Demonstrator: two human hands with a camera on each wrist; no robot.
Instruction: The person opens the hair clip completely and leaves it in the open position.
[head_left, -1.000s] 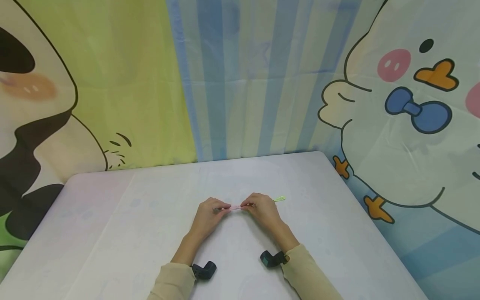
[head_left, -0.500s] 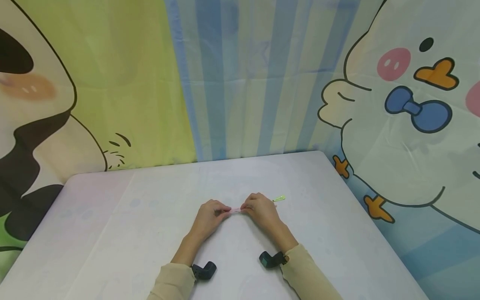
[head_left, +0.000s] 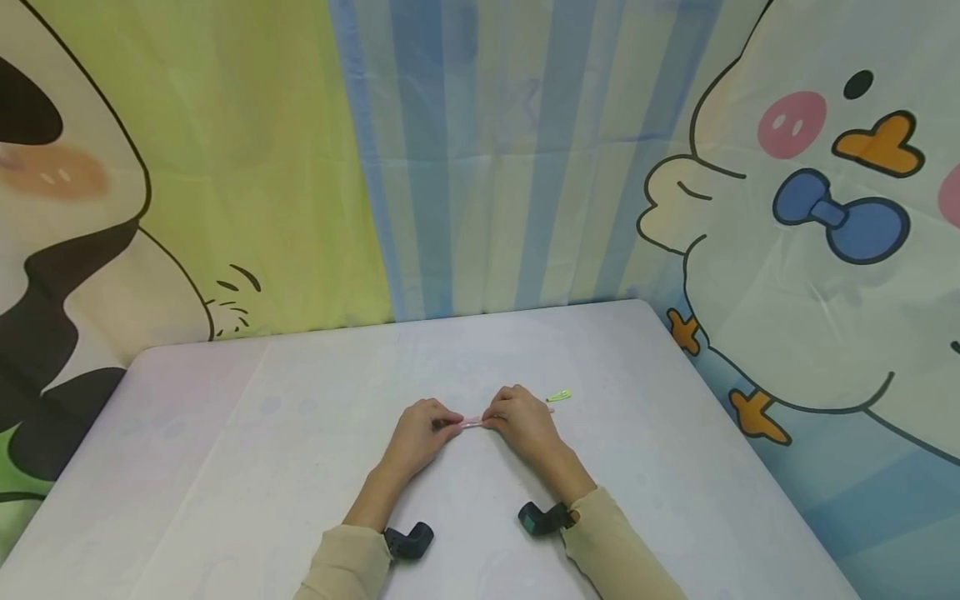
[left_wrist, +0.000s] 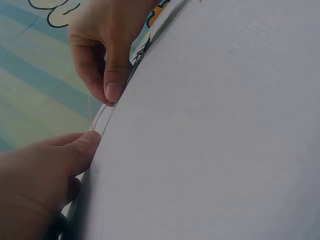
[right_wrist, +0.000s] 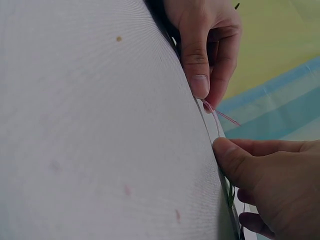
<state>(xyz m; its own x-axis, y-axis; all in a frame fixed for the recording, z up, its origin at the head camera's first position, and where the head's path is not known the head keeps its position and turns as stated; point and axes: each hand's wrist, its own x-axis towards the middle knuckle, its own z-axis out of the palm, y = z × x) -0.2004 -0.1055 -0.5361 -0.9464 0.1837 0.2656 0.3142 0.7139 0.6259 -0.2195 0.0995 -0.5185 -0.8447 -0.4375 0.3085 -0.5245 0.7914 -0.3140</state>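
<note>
In the head view, a thin pink snap hair clip [head_left: 472, 422] spans the short gap between my two hands, close over the white table. My left hand [head_left: 420, 433] pinches its left end between thumb and index finger. At the other end, the thumb and fingers of my right hand [head_left: 527, 425] pinch it too. In the right wrist view, one thin strand of the pink clip [right_wrist: 216, 117] sticks out at an angle from the rest, away from the table. Beyond my right hand lies a yellow-green snap hair clip [head_left: 558, 395].
A small pink tip [head_left: 551, 409] shows past the right hand, the rest hidden behind it. The white table [head_left: 300, 483] ends at a printed cloth backdrop [head_left: 487, 167]. A black camera sits on each wrist.
Both hands stay nearly in place, still pinching the pink hair clip, which has dropped slightly. A pink tip has come into sight past the right hand.
</note>
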